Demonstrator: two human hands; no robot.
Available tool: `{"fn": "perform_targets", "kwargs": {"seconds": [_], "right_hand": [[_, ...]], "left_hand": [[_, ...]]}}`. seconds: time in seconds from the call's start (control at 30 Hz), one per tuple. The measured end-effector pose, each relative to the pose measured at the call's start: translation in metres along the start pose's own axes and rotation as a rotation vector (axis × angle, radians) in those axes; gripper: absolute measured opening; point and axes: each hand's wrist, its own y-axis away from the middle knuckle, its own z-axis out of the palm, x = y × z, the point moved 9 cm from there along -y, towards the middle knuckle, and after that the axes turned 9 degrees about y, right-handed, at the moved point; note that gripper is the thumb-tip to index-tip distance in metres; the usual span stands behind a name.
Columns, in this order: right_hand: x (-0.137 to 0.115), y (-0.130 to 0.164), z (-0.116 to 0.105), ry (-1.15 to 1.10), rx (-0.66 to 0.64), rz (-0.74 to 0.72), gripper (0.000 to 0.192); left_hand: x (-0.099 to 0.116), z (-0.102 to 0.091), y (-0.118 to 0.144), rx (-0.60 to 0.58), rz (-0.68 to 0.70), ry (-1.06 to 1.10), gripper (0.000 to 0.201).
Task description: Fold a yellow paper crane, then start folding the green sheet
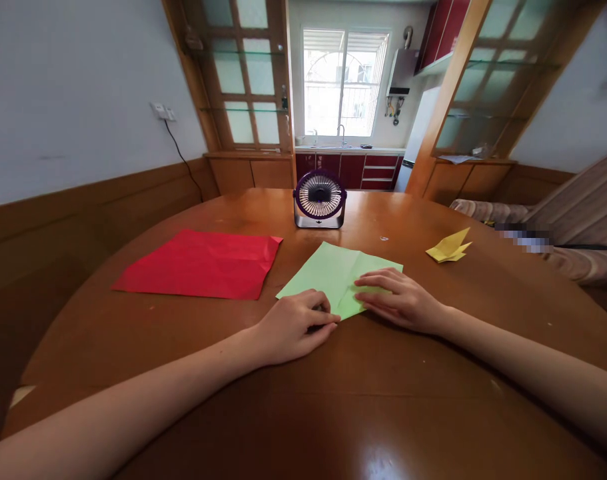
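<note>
A light green sheet of paper [328, 270] lies on the table before me, with a crease running across its middle. My left hand [300, 323] pinches the paper's near edge between thumb and forefinger. On the right part of the same sheet rests my right hand [398, 299], its fingers stretched out and slightly apart over the paper. The underside of the right palm is hidden.
On the left lies a red sheet of paper [203, 265] with one folded corner. A yellow folded paper figure [449, 247] sits to the right. Beyond the green paper stands a small purple fan [320, 197]. All rest on a round brown wooden table [223, 407].
</note>
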Motion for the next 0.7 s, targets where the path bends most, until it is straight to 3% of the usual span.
{"fn": "perform_targets", "kwargs": {"seconds": [0.2,0.7], "right_hand": [[0.007,0.001,0.016,-0.122,-0.142,0.05,0.028],[0.012,0.003,0.022,-0.17,-0.176,0.099,0.032]], "left_hand": [[-0.002,0.001,0.0,0.0,-0.006,-0.017,0.029],[0.011,0.002,0.002,0.009,0.155,-0.146,0.027]]}}
